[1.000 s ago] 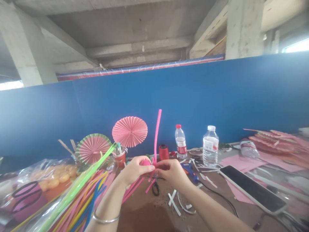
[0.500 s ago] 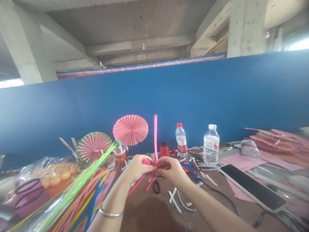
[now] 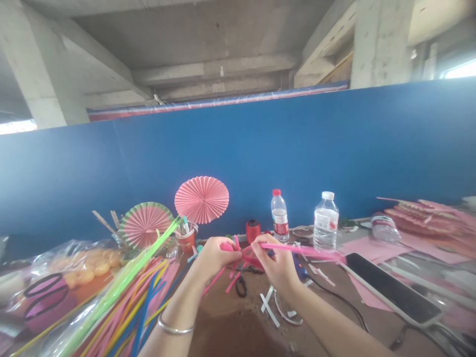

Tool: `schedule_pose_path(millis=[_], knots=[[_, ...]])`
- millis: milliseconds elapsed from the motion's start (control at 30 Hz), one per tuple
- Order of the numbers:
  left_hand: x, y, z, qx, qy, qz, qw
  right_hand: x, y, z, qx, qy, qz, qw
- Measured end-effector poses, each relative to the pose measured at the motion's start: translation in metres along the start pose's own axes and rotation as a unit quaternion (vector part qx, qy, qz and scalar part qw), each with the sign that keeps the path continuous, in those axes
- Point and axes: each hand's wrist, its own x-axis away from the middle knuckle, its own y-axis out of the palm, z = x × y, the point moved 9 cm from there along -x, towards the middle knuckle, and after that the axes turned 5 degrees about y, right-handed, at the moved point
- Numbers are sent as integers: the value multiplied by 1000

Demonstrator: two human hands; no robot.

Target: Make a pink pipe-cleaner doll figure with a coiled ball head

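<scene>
My left hand [image 3: 218, 254] is closed in a pinch on a cluster of pink pipe cleaners [image 3: 233, 284], whose ends stick out above and below the fingers. My right hand [image 3: 277, 263] pinches one long pink pipe cleaner [image 3: 303, 250], which lies nearly level and reaches right to the phone's upper edge. Between the two hands a pink strand spans the small gap. Just below them, on the brown table, lie black-handled scissors [image 3: 241, 286], their blades partly hidden. Behind my right hand a blue glue gun [image 3: 300, 267] is partly covered.
At left are colourful pipe cleaners [image 3: 141, 310] and a green bundle [image 3: 122, 277]. Pleated pink paper fans [image 3: 202, 200] stand behind. A red thread spool [image 3: 253, 231], two water bottles [image 3: 326, 223], a phone [image 3: 394, 287], white paper scraps [image 3: 270, 308] and a black cable [image 3: 345, 300] are around.
The long pink pipe cleaner has swung from upright down to the right. My right hand has moved a little right, away from my left hand, which stays nearly in place.
</scene>
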Motion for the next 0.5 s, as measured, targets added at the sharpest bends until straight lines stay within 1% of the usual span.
schedule_pose_path(millis=[100, 233, 367, 500], knots=[[-2, -2, -3, 34, -3, 22, 999, 4, -5, -8, -3, -25, 20, 999], [-5, -6, -10, 113, -10, 66, 991, 10, -6, -15, -16, -45, 45, 998], [-7, -8, -12, 211, -15, 98, 972, 12, -3, -13, -44, -29, 35, 998], [-7, -8, -15, 296, -22, 117, 948, 11, -1, -14, -39, -21, 28, 999]])
